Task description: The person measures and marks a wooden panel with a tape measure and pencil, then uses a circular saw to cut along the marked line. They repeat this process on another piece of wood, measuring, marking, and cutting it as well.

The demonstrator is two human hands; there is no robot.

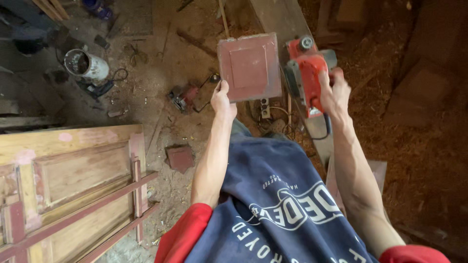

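Sawdust-strewn dirt floor [161, 73], wooden door frame [73, 185] lying at left.

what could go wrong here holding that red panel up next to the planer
The left hand pinches the panel only at its lower corner, so it may twist or drop. The right hand holds the red planer close beside it; a slip could bring tool and fingers together. Its cord hangs by the legs and might snag.

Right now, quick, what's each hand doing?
Left hand: closed on the lower edge of the square reddish wooden panel, holding it up.
Right hand: fingers wrapped around the handle of the red electric planer.
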